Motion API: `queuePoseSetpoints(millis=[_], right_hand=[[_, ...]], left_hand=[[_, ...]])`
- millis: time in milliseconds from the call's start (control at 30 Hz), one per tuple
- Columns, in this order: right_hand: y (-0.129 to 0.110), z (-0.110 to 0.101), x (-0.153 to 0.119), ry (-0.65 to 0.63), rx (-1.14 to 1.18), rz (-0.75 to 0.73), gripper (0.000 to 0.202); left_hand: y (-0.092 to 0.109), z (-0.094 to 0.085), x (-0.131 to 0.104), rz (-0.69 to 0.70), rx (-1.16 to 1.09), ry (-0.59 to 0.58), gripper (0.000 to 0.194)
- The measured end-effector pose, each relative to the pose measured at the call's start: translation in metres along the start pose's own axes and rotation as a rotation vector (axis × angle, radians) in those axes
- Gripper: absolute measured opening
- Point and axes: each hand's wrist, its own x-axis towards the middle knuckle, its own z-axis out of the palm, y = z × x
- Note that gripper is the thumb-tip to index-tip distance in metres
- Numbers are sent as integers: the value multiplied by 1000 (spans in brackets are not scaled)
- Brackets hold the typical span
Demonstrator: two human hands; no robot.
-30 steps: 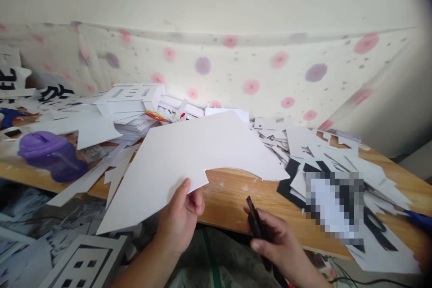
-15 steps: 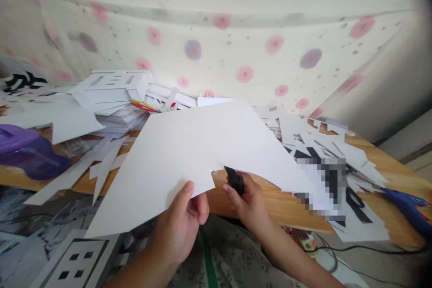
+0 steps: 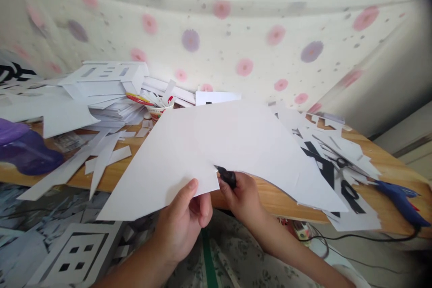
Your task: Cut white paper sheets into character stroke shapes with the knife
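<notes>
A large white sheet of card (image 3: 202,139) is held up in front of me, above the table's front edge. Its lower side has a curved cut-away on the right and a notch near the middle. My left hand (image 3: 184,220) grips the lower edge, thumb on top and fingers curled beneath. In my right hand (image 3: 246,198) is a black utility knife (image 3: 227,177), fingers wrapped round it. The dark blade tip meets the sheet at the notch, just right of my left thumb. Part of the knife is hidden by my fingers.
White card stacks (image 3: 114,112) and a cup of tools (image 3: 162,110) stand at the back left. A purple container (image 3: 30,150) sits far left. On the right lie card scraps, scissors (image 3: 340,162) and a blue glue gun (image 3: 401,202) with its cord on the wooden table (image 3: 391,162).
My right hand has brought the knife left and slightly up, so its tip now touches the sheet at the notch. The sheet has shifted a little; my left hand keeps its grip.
</notes>
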Motion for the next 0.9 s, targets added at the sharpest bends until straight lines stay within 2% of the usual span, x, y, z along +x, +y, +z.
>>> queuePoseSetpoints(millis=[333, 533, 767, 900], right_hand=[[-1, 5, -4, 7, 75, 29, 18], [-5, 3, -2, 23, 78, 17, 16], [-8, -1, 1, -33, 99, 23, 21], [-7, -4, -2, -91, 204, 41, 16]], left_hand=[[2, -2, 1, -78, -52, -32, 50], [1, 3, 0, -88, -22, -24, 46], [4, 3, -2, -85, -5, -29, 44], [4, 3, -2, -43, 22, -21, 45]])
